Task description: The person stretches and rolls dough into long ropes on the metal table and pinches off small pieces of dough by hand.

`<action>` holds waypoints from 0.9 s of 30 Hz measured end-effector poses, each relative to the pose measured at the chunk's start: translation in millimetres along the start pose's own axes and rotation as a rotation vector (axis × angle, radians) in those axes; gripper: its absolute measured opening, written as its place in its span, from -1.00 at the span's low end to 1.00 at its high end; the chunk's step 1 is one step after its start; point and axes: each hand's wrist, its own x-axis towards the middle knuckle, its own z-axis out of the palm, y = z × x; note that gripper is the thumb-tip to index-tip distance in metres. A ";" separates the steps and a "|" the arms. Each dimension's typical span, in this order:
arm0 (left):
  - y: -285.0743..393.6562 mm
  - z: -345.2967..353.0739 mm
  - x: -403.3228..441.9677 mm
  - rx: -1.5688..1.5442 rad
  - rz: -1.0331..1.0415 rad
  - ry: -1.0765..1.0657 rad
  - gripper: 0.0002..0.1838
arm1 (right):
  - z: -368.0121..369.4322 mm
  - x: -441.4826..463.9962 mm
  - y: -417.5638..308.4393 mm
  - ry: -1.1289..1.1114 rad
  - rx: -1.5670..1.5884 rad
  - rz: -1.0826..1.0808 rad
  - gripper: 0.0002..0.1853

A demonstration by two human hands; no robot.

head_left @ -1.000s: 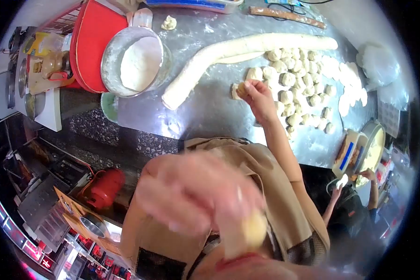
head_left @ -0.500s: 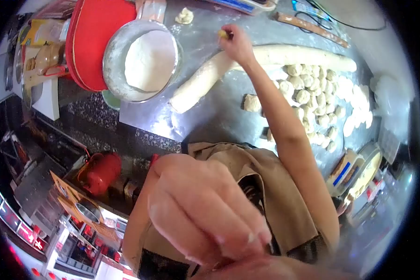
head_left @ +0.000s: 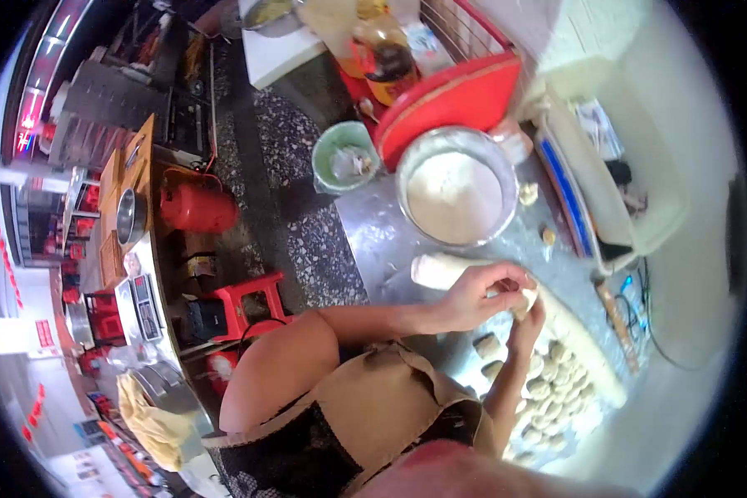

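My left hand (head_left: 477, 296) reaches in from the left over the metal table, fingers bent in a pinch. Its fingertips meet my right hand (head_left: 524, 330), and a small pale piece of dough (head_left: 524, 304) shows between them. Beneath and beyond the hands lies a long dough roll (head_left: 579, 339), partly hidden by them. Several cut dough lumps (head_left: 554, 383) are heaped beside my right forearm. Past the roll, a small yellowish piece (head_left: 549, 236) rests on the table.
A metal bowl of flour (head_left: 455, 199) stands at the far side, near a red lid-like board (head_left: 448, 104) and a green-lined bin (head_left: 346, 158). A long plastic container (head_left: 589, 195) and a wooden stick (head_left: 616, 325) lie to the right. A red stool (head_left: 253, 303) stands left.
The view has swung round. My left hand has come down from close to the camera to meet my right hand. The yellowish piece my right hand held is now on the table.
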 end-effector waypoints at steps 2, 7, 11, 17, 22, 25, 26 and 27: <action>9.2 -7.7 -10.5 -0.130 -0.002 0.039 -0.72 | -6.7 -23.6 26.3 -0.051 -0.018 0.082 -0.73; 71.6 -23.3 -39.7 -0.353 0.347 0.026 -0.75 | 17.6 -62.3 30.3 -0.035 -0.006 0.183 -0.83; 150.8 -42.4 -78.8 -0.606 0.767 -0.100 -0.88 | 34.5 -74.1 30.3 -0.159 -0.009 0.123 -0.80; 215.1 -35.3 -128.4 -0.672 1.119 -0.320 -0.73 | 75.4 -89.8 28.3 -0.276 -0.102 -0.001 -0.80; 224.8 -3.8 -160.4 -0.640 1.080 -0.402 -0.90 | 85.9 -131.6 -0.6 -0.269 -0.168 0.068 -0.80; 192.1 21.4 -152.4 -0.785 1.003 -0.370 -0.57 | 58.9 -143.4 7.9 -0.239 -0.251 -0.082 -0.80; 160.2 17.0 -138.0 -0.766 0.929 -0.230 -0.65 | 37.5 -156.4 19.5 -0.211 -0.289 -0.172 -0.80; 124.7 14.9 -120.4 -0.751 0.831 -0.106 -0.68 | 25.9 -170.5 10.6 -0.158 -0.298 -0.147 -0.80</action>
